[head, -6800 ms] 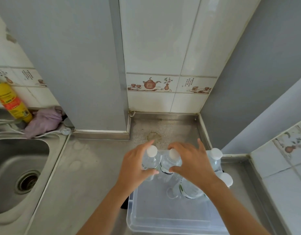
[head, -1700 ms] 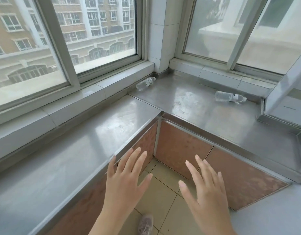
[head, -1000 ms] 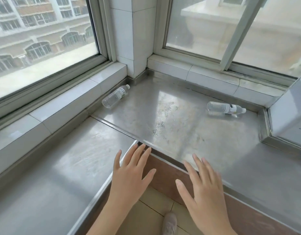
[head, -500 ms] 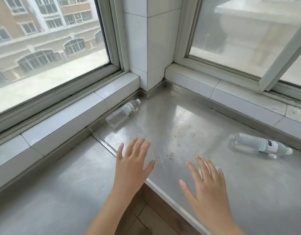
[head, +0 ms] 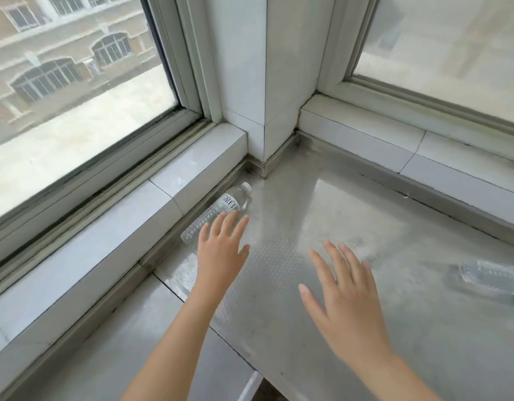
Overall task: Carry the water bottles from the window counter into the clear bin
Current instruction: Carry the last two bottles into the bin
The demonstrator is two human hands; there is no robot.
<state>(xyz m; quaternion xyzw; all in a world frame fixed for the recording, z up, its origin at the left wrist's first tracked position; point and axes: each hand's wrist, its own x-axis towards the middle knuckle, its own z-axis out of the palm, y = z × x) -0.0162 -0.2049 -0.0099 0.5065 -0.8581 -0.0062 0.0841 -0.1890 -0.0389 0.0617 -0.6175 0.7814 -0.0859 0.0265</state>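
A clear water bottle point(head: 221, 209) with a white cap and white label lies on its side on the steel window counter point(head: 351, 215), against the left sill. My left hand point(head: 221, 250) hovers over its lower half, fingers spread, holding nothing. My right hand point(head: 342, 293) is open above the middle of the counter. A second clear bottle point(head: 493, 274) lies on its side at the right edge of view, well right of my right hand. The clear bin is out of view.
White tiled sills point(head: 174, 180) run along both windows and meet at a tiled corner pillar point(head: 264, 82). The counter's front edge point(head: 250, 380) shows at the bottom, with a seam between two steel sheets on the left.
The view has closed in on the corner. My left hand has reached forward over the left bottle. The right bottle has slid to the right edge of view.
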